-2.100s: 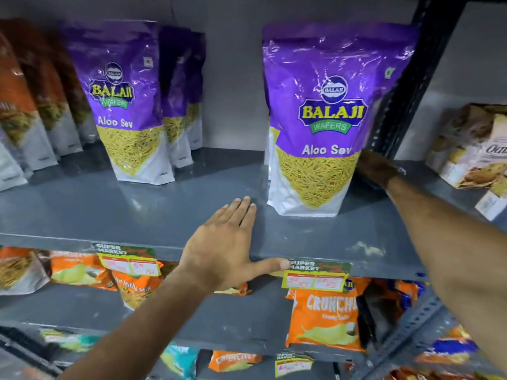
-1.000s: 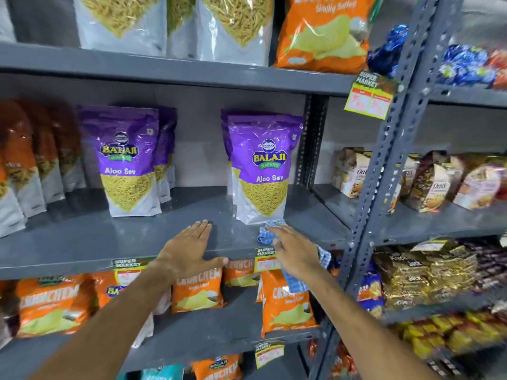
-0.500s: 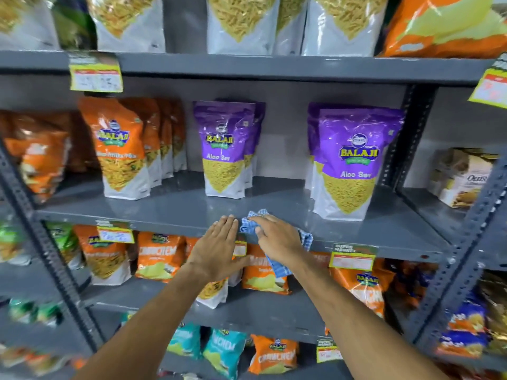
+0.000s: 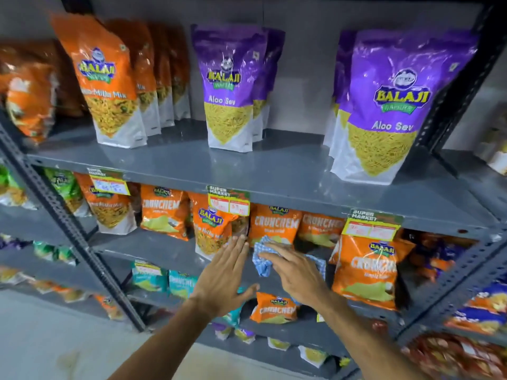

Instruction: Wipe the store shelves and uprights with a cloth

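Observation:
A blue-and-white checked cloth lies under my right hand, whose fingers are stretched flat over it. The hand and cloth are at the front of the lower grey shelf, between orange snack bags. My left hand is just to the left, open and flat, its fingertips close to an orange Balaji mix bag. Above is the grey shelf with purple Aloo Sev bags. A perforated grey upright stands on the left, and another upright on the right.
Orange Crunchem bags crowd the lower shelf on both sides of my hands. Price tags hang from the upper shelf's front edge. Teal and orange packs fill the shelves below. Pale floor shows at the bottom left.
Both hands have dropped from the front edge of the Aloo Sev shelf to the shelf below, the cloth staying under my right hand. The view has moved closer and leftwards.

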Available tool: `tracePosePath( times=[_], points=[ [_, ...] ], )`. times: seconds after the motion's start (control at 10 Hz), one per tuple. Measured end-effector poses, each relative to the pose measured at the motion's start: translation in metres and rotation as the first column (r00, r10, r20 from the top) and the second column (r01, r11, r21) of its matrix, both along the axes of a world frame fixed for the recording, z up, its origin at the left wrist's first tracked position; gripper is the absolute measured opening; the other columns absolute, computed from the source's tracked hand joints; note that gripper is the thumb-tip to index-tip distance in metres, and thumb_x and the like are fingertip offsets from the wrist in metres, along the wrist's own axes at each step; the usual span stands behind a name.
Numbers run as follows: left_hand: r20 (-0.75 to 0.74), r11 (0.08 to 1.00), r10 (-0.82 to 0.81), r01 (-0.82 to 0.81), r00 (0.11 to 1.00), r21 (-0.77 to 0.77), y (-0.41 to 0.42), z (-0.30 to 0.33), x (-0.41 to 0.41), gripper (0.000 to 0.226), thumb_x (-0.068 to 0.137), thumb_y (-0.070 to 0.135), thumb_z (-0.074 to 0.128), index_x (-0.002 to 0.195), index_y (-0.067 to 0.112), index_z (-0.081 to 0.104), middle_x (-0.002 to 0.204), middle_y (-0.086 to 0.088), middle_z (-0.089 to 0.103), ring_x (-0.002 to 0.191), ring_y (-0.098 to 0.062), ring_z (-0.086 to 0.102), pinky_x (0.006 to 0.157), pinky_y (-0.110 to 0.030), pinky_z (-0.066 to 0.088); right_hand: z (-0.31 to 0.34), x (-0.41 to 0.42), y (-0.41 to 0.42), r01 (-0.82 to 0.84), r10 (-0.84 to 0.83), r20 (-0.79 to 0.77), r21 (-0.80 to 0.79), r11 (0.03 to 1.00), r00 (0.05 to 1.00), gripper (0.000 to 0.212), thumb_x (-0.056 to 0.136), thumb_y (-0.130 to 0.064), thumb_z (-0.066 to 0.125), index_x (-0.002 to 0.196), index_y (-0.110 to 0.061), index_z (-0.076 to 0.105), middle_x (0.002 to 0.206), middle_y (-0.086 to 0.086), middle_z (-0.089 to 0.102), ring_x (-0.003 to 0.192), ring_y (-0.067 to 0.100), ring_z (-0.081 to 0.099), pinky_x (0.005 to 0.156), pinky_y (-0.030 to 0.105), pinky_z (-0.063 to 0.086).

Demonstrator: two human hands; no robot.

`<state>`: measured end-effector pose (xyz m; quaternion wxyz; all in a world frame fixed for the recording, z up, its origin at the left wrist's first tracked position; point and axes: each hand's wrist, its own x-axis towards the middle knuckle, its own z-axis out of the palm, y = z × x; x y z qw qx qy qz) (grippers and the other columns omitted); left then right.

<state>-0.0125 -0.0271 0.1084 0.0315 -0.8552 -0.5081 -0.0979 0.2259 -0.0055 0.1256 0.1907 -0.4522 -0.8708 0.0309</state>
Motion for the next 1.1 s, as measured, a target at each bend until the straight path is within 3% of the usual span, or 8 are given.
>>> tracePosePath(
  times=[0.1,0.3,0.5,0.7,0.8,0.9,1.0,1.1],
  points=[
    [0.003,0.994,0.026,-0.025,1.000,-0.104,0.009,-0.035,0.013,0.098,0.095,0.071,0.044,0.160,-0.001,0.028,0.171,-0.018,0.018,0.159,-0.031,0.019,0.128,-0.045,0.018,-0.044,0.020,0.006,0.078,-0.077,0.015,-0.078,0.994,0.997,0.051,0.100,-0.016,0.056,0.143,-0.042,0.050,0.159,-0.015,0.039,0.127,0.018,0.059,0.090,0.034,0.053],
    [-0.050,0.953,0.064,-0.076,0.997,-0.293,0.046,-0.117,0.037,0.100,0.092,0.073,0.033,0.157,-0.003,0.034,0.166,-0.023,0.030,0.155,-0.037,0.032,0.126,-0.050,0.020,-0.123,0.034,0.048,0.146,-0.138,0.058,-0.176,0.973,0.989,0.049,0.103,-0.020,0.051,0.147,-0.041,0.045,0.162,-0.013,0.035,0.133,0.019,0.055,0.098,0.037,0.051],
    [-0.020,0.955,0.103,-0.104,0.995,-0.276,0.082,-0.163,0.054,0.116,0.084,0.084,0.001,0.163,-0.001,0.008,0.172,-0.019,0.001,0.161,-0.034,0.002,0.126,-0.040,-0.008,-0.196,0.037,0.083,0.025,-0.011,0.108,-0.121,0.992,0.994,0.047,0.103,-0.022,0.051,0.149,-0.026,0.047,0.163,0.005,0.035,0.153,0.023,0.027,0.119,0.046,0.035],
    [-0.064,0.955,0.124,-0.137,0.990,-0.265,0.085,-0.190,0.056,0.109,0.093,0.081,0.011,0.163,-0.003,0.011,0.172,-0.020,0.007,0.161,-0.035,0.007,0.128,-0.042,-0.003,-0.208,0.035,0.084,0.045,-0.037,0.134,-0.053,0.998,0.990,0.048,0.106,-0.043,0.035,0.151,-0.029,0.044,0.164,0.004,0.033,0.155,0.022,0.022,0.123,0.044,0.024],
    [-0.102,0.927,0.124,-0.152,0.987,-0.344,0.087,-0.180,0.058,0.122,0.080,0.087,-0.014,0.163,-0.001,0.002,0.173,-0.019,-0.002,0.161,-0.033,-0.001,0.128,-0.041,-0.006,-0.202,0.036,0.085,0.069,-0.045,0.176,-0.134,0.989,0.983,0.052,0.105,-0.050,0.034,0.153,-0.032,0.039,0.165,0.003,0.032,0.155,0.023,0.021,0.123,0.046,0.023],
    [-0.111,0.917,0.137,-0.169,0.984,-0.361,0.082,-0.164,0.063,0.118,0.082,0.085,-0.007,0.163,-0.001,0.004,0.173,-0.020,-0.001,0.162,-0.032,0.000,0.130,-0.042,-0.001,-0.195,0.035,0.085,0.077,-0.024,0.201,-0.262,0.962,0.979,0.059,0.104,-0.059,0.027,0.156,-0.034,0.031,0.169,0.001,0.020,0.157,0.022,0.009,0.125,0.049,0.017],
    [-0.042,0.969,0.105,-0.112,0.994,-0.220,0.073,-0.128,0.067,0.091,0.098,0.062,0.024,0.160,-0.004,0.024,0.169,-0.025,0.019,0.159,-0.036,0.018,0.129,-0.051,0.022,-0.156,0.033,0.076,0.092,-0.057,0.147,-0.245,0.965,0.988,0.065,0.104,-0.063,0.020,0.157,-0.028,0.032,0.169,-0.001,0.018,0.158,0.020,0.005,0.126,0.048,0.014],
    [0.068,1.000,0.022,-0.022,0.997,-0.005,0.052,-0.092,0.067,0.081,0.101,0.052,0.044,0.157,-0.006,0.033,0.166,-0.026,0.030,0.157,-0.035,0.027,0.128,-0.048,0.024,-0.111,0.027,0.046,0.054,-0.051,0.021,-0.181,0.982,0.998,0.065,0.105,-0.061,0.026,0.154,-0.021,0.039,0.167,-0.001,0.026,0.157,0.015,0.008,0.126,0.042,0.015]
  ],
)
